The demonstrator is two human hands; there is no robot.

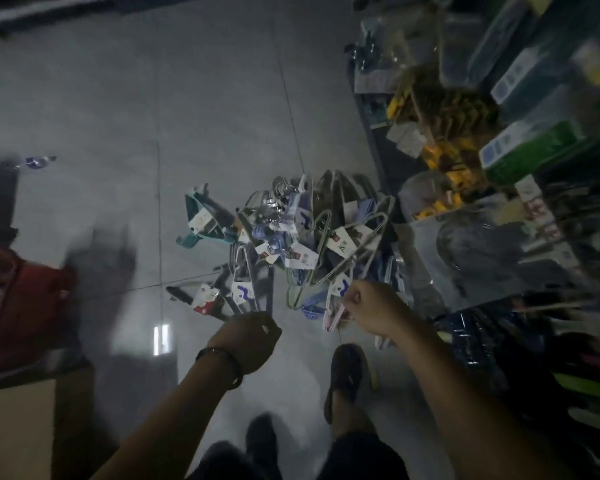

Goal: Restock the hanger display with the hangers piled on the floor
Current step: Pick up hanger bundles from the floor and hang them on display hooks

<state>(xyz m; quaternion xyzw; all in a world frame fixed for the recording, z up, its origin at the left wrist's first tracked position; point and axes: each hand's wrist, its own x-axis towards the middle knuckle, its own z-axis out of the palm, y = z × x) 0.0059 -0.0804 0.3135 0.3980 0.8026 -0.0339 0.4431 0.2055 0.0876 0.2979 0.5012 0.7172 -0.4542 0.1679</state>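
Most of the hangers (pixel 291 237) lie heaped on the floor (pixel 118 116) at centre frame, so restocking looks barely begun. Right hand (pixel 371 306) pinches a pale pink hanger (pixel 333 318) at the pile's lower edge. Left hand (pixel 253 337) is curled beside it; whether its grip holds anything is hidden.
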